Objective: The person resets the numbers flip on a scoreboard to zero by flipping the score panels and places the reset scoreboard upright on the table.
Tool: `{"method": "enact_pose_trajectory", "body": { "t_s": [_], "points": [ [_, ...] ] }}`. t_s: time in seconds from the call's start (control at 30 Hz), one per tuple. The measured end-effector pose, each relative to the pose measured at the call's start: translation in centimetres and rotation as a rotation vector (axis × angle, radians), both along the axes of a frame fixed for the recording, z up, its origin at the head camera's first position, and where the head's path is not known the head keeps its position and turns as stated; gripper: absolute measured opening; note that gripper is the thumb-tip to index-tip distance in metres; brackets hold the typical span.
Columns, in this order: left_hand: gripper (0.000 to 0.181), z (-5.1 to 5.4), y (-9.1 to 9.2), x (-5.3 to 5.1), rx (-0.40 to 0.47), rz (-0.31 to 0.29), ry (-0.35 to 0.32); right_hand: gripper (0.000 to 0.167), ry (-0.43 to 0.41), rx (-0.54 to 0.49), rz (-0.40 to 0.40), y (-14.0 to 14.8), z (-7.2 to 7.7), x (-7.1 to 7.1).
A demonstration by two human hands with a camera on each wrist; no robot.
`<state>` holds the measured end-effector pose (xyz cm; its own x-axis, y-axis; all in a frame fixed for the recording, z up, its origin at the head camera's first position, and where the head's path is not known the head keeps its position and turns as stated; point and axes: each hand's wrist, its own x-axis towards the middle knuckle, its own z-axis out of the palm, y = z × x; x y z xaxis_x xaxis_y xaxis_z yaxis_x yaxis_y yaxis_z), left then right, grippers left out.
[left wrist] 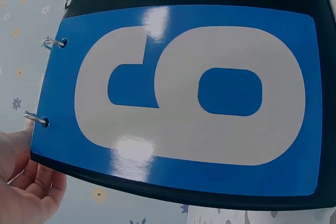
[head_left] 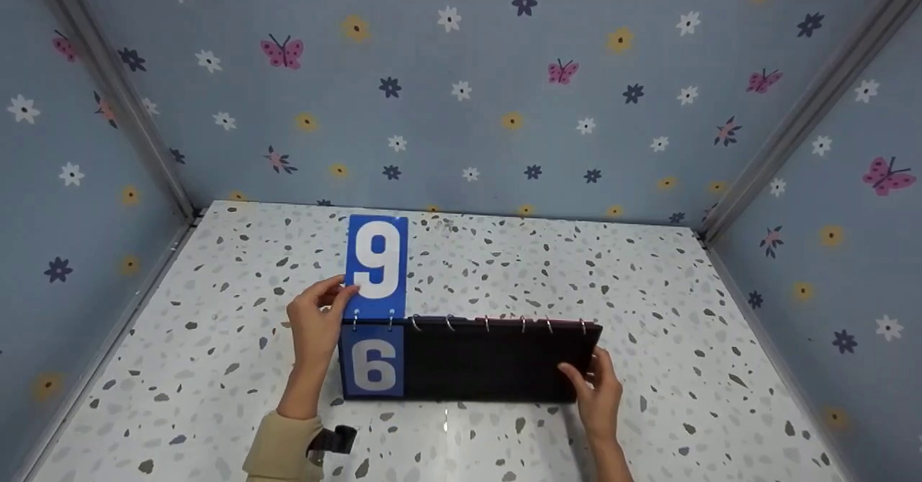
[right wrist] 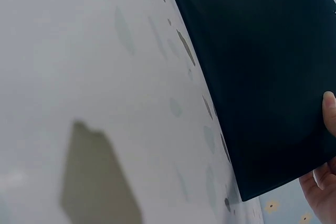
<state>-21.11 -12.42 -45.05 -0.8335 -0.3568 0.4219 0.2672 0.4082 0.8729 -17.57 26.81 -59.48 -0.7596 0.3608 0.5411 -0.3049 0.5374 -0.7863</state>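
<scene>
A black flip scoreboard [head_left: 490, 363] stands on the speckled table, metal rings along its top edge. On its front left hangs a blue card with a white 6 [head_left: 373, 362], which fills much of the left wrist view. Above the rings, a blue card with a white 9 [head_left: 377, 262] is turned upward. My left hand [head_left: 317, 320] pinches that raised card by its lower left edge, thumb on the near face. At the other end my right hand [head_left: 601, 395] grips the board's right edge, thumb on the black front; its fingers are partly hidden behind.
The table [head_left: 216, 338] is white with grey specks. Blue panels with flowers and butterflies enclose it at the back [head_left: 461, 71], left and right, joined by grey corner posts [head_left: 814, 107]. A black strap [head_left: 335, 439] shows at the left sleeve.
</scene>
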Motion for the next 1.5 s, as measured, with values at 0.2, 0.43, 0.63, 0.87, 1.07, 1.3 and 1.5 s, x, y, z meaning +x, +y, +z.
{"method": "enact_pose_trajectory", "body": {
  "t_s": [0.2, 0.43, 0.63, 0.87, 1.07, 1.3, 1.5],
  "points": [
    [0.023, 0.0, -0.1, -0.2, -0.053, 0.033, -0.071, 0.045, -0.003, -0.027, 0.014, 0.0, 0.0, 0.1],
    [0.019, -0.5, -0.3, 0.2, -0.079, 0.041, -0.104, 0.044, 0.013, -0.038, 0.03, -0.1, 0.2, 0.3],
    [0.014, -0.8, -0.4, 1.2, -0.07, 0.069, 0.013, 0.043, 0.033, -0.018, 0.036, 0.0, 0.0, 0.1],
    [0.009, -1.4, 0.4, 2.8, -0.055, 0.113, 0.16, 0.044, 0.031, -0.016, 0.029, 0.0, -0.1, 0.2],
    [0.015, -2.1, 1.7, 4.8, 0.004, 0.156, 0.244, 0.039, 0.043, -0.026, 0.07, -1.2, 2.9, 1.4],
    [0.03, -3.5, 2.7, 6.4, 0.019, 0.185, 0.175, 0.038, 0.047, -0.083, 0.106, -1.7, 4.1, 1.9],
    [0.043, -4.8, 3.5, 7.0, 0.033, 0.205, 0.076, 0.039, 0.034, -0.064, 0.079, -1.8, 4.0, 1.9]
  ]
}}
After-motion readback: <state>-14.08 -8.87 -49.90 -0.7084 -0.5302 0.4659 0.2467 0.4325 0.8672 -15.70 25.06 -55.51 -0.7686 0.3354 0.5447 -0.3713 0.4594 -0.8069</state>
